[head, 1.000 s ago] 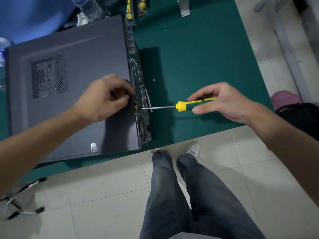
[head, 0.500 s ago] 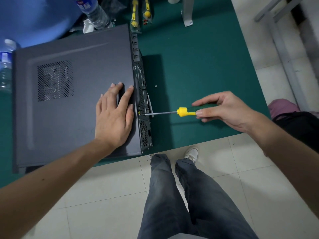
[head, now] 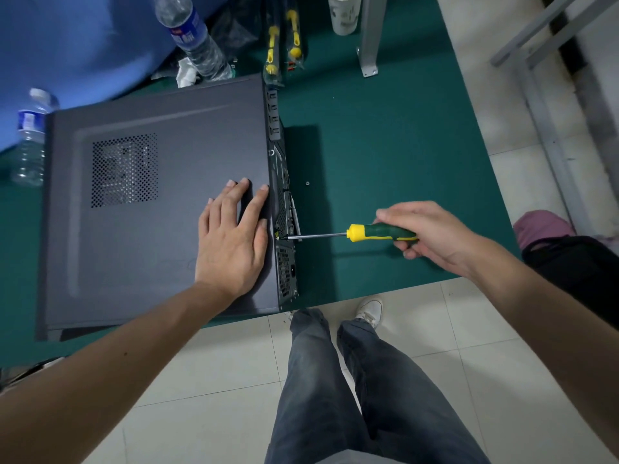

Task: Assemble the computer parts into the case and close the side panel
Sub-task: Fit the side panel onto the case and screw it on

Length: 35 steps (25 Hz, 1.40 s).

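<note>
Yellow and green mark the handle of the screwdriver [head: 380, 232], and the fingers [head: 407, 244] of the right hand [head: 432, 234] are curled round its green part, gripping it. Its metal shaft lies level and points at the rear edge of the computer case [head: 157, 202], with the tip touching that edge just beside the power supply grille; the screw itself is too small to make out. The left hand [head: 231, 239] lies flat on the side panel [head: 174, 135], its fingers [head: 254, 205] straight and spread, pressing down near the same rear edge.

That panel covers the whole upper face of the case, which lies on its side on the green worktop [head: 385, 145]. A perforated vent [head: 124, 170] sits in the panel, further from the rear edge than the flat hand. One small loose screw [head: 307, 183] lies on the worktop just beyond the case's rear. Behind the case stand a water bottle [head: 194, 38], two packed screwdrivers [head: 283, 45] and a paper cup [head: 343, 13]. Another bottle [head: 30, 139] stands at the case's far left end.
</note>
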Available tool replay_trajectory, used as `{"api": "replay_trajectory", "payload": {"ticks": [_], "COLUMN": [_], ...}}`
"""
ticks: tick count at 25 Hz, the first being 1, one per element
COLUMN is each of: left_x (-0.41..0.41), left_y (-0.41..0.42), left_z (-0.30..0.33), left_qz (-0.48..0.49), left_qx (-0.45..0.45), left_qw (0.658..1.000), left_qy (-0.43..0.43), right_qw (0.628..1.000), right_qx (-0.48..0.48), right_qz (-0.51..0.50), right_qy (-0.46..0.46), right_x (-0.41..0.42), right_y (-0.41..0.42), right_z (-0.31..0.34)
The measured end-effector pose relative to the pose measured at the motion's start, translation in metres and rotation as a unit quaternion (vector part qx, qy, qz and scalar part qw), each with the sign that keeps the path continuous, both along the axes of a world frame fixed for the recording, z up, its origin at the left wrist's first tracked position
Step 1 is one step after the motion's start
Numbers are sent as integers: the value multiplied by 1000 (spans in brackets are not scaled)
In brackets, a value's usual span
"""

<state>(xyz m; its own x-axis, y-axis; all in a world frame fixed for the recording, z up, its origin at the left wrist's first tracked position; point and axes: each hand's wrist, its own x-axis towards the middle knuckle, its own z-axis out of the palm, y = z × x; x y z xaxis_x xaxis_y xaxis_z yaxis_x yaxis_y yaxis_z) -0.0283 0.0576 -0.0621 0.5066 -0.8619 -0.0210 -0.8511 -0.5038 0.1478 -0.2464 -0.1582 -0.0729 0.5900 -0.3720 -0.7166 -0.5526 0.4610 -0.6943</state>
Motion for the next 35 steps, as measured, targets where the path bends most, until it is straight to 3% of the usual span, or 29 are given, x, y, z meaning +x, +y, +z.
{"api": "replay_trajectory", "payload": {"ticks": [3,7,10,14,18,22,26,31,34,35], "left_x": [1,2,2,2,1,3,2,4,3,3], "left_y": [0,1,1,1,1,2,2,3,3,2], "left_z": [-1,-3,-3,-3,-4,-4,-5,-7,-7,-8], "left_qz": [2,2,2,3,4,4,4,3,3,4], "left_qx": [-6,-10,-13,-15,-20,-20,-23,-26,-28,-28], "left_qw": [1000,1000,1000,1000,1000,1000,1000,1000,1000,1000], "left_qy": [-2,-2,0,0,2,0,0,-1,1,0], "right_qw": [996,999,996,997,989,997,987,998,993,993], "right_qx": [55,-34,41,-65,69,-49,90,-53,31,21], "right_qz": [-48,-17,-71,-42,-112,-59,-113,-30,-99,-102], "right_qy": [-52,31,-45,6,-75,25,-69,35,-51,-61], "right_x": [-6,-5,-9,-2,-7,-3,-11,-4,-8,-9], "right_y": [-3,11,8,12,6,14,6,11,7,7], "right_z": [2,-3,-4,0,2,1,2,1,1,4]}}
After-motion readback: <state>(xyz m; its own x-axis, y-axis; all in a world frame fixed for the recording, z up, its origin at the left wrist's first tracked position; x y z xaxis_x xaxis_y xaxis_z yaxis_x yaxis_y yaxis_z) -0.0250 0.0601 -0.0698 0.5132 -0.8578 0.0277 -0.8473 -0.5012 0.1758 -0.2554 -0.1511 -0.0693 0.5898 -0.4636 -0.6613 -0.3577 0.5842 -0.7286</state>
